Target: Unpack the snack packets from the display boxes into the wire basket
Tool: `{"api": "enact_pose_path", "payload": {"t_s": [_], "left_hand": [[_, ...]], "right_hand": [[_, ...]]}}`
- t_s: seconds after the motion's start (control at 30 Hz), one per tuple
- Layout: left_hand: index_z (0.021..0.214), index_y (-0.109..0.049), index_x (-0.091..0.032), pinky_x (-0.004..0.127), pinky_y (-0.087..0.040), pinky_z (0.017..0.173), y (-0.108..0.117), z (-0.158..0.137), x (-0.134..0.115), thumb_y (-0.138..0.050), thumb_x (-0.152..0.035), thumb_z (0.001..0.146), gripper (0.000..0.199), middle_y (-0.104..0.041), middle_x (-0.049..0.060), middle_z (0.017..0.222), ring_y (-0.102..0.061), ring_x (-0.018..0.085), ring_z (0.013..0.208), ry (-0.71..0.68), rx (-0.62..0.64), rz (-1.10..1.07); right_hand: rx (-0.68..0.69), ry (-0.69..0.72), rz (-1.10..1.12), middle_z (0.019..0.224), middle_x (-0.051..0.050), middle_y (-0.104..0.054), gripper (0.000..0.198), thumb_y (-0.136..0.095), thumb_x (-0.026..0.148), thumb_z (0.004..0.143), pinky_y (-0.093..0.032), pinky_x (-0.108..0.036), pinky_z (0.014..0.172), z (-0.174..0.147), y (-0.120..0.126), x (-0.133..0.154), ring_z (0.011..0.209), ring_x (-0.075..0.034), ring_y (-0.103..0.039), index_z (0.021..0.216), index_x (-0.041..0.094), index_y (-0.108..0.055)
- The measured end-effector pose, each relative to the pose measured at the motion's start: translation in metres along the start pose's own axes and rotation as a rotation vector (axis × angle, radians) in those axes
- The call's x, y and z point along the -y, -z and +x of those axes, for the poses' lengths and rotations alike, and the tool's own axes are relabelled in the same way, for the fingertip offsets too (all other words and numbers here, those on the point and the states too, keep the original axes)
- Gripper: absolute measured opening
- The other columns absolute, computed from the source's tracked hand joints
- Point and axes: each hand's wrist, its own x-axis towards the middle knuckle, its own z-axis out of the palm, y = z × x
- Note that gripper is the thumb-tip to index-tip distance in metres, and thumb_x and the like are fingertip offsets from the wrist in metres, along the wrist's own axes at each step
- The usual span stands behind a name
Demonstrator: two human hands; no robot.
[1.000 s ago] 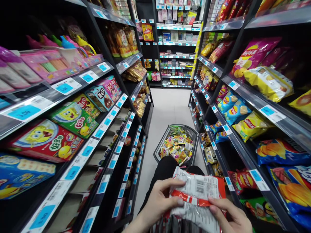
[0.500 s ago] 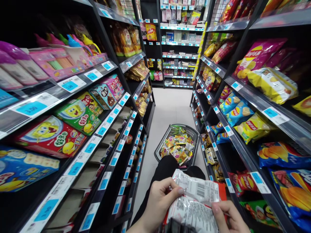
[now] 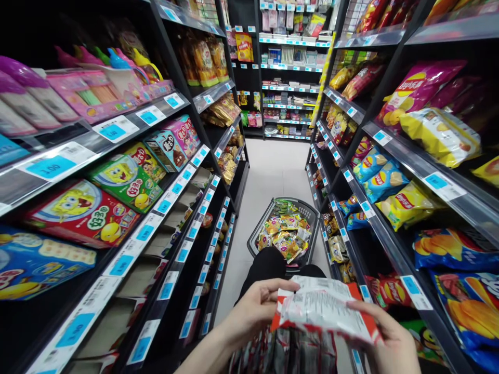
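We've got the red-and-white packet [image 3: 323,310] gripped at both ends, left hand [image 3: 255,305] and right hand [image 3: 385,332], above the packet row [image 3: 290,350] — uneven fingertip pressure on slick-looking film could cause a slip.

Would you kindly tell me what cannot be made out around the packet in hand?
In the head view:
Small print on the white and red packet: too blurred to read.
Right grip: fingers underneath hidden by the packet.
Dark packs below: upper parts covered by the packet, lower parts cut off by the bottom edge.
Basket: near side partly hidden by the knees.
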Motion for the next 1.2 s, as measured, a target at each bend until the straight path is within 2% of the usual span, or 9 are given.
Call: {"api": "enact_pose_path", "payload": {"t_s": [0.17, 0.3, 0.4, 0.47, 0.57, 0.67, 0.8, 0.97, 1.2], "left_hand": [[0.073, -0.056, -0.016, 0.024, -0.038, 0.043, 0.008, 0.016, -0.004, -0.044, -0.069, 0.079, 0.054, -0.054, 0.0, 0.052, -0.051, 0.014, 0.044, -0.115, -0.259, 0.626], [0.063, -0.052, -0.018, 0.026, -0.037, 0.058, 0.029, 0.039, -0.029, -0.044, -0.052, 0.088, 0.042, -0.049, -0.001, 0.055, -0.054, 0.018, 0.061, -0.241, -0.485, 0.883], [0.106, -0.059, -0.012, 0.032, -0.038, 0.071, 0.041, 0.046, -0.048, -0.045, -0.037, 0.092, 0.033, -0.061, 0.005, 0.07, -0.06, 0.026, 0.077, -0.259, -0.619, 1.061], [0.127, -0.05, -0.009, 0.034, -0.039, 0.073, 0.044, 0.039, -0.051, -0.046, -0.033, 0.092, 0.042, -0.066, 0.009, 0.079, -0.062, 0.028, 0.082, -0.242, -0.607, 1.151], [0.116, -0.063, -0.018, 0.031, -0.04, 0.074, 0.04, 0.014, -0.036, -0.053, -0.031, 0.089, 0.031, -0.069, 0.006, 0.082, -0.065, 0.026, 0.082, -0.193, -0.429, 1.233], [0.1, -0.07, -0.024, 0.027, -0.041, 0.073, 0.032, -0.011, -0.009, -0.06, -0.03, 0.086, 0.019, -0.072, 0.002, 0.082, -0.066, 0.023, 0.083, -0.123, -0.231, 1.257], [0.098, -0.071, -0.024, 0.027, -0.042, 0.075, 0.024, -0.023, 0.02, -0.057, -0.026, 0.087, 0.018, -0.074, 0.003, 0.089, -0.067, 0.022, 0.085, -0.062, -0.09, 1.274], [0.1, -0.071, -0.022, 0.028, -0.044, 0.075, 0.018, -0.009, 0.032, -0.055, -0.026, 0.088, 0.02, -0.074, 0.004, 0.09, -0.068, 0.023, 0.086, -0.073, -0.07, 1.341], [0.115, -0.066, -0.021, 0.04, -0.046, 0.09, 0.02, -0.006, 0.03, -0.059, -0.027, 0.086, 0.031, -0.071, 0.011, 0.109, -0.063, 0.03, 0.104, -0.072, -0.12, 1.327]], "right_hand": [[-0.028, 0.446, -0.395, 0.082, -0.007, -0.06, 0.035, -0.068, 0.053, 0.075, -0.044, -0.032, 0.075, 0.037, -0.013, 0.004, 0.081, -0.022, -0.058, 0.066, 0.019, -0.07], [0.239, 0.327, -0.297, 0.073, -0.002, -0.061, 0.042, -0.053, 0.056, 0.086, -0.045, -0.028, 0.066, 0.087, -0.06, 0.008, 0.071, -0.017, -0.058, 0.071, 0.017, -0.06], [0.239, 0.301, -0.349, 0.068, 0.002, -0.056, 0.038, -0.056, 0.049, 0.089, -0.046, -0.028, 0.068, 0.143, -0.1, -0.008, 0.068, -0.013, -0.056, 0.07, 0.017, -0.056], [0.238, 0.246, -0.409, 0.073, 0.002, -0.06, 0.033, -0.06, 0.045, 0.089, -0.048, -0.031, 0.07, 0.175, -0.112, -0.024, 0.07, -0.013, -0.059, 0.076, 0.015, -0.059], [0.247, 0.175, -0.484, 0.083, 0.0, -0.064, 0.025, -0.062, 0.039, 0.089, -0.049, -0.034, 0.077, 0.195, -0.096, -0.044, 0.076, -0.014, -0.061, 0.084, 0.015, -0.061], [0.352, 0.14, -0.508, 0.077, -0.001, -0.064, 0.027, -0.058, 0.041, 0.09, -0.048, -0.032, 0.074, 0.166, -0.054, -0.053, 0.072, -0.015, -0.061, 0.085, 0.015, -0.062], [0.545, 0.114, -0.574, 0.061, 0.002, -0.058, 0.041, -0.053, 0.056, 0.086, -0.039, -0.025, 0.055, 0.072, -0.022, -0.054, 0.057, -0.015, -0.056, 0.072, 0.019, -0.062], [0.486, 0.306, -1.013, 0.065, -0.006, -0.069, 0.026, -0.053, 0.037, 0.089, -0.039, -0.028, 0.052, -0.026, -0.058, -0.077, 0.059, -0.024, -0.067, 0.097, 0.016, -0.065], [0.448, 0.455, -1.081, 0.07, -0.009, -0.071, 0.041, -0.025, 0.019, 0.098, -0.045, -0.029, 0.056, -0.029, -0.063, -0.076, 0.064, -0.024, -0.07, 0.089, 0.016, -0.065]]}}
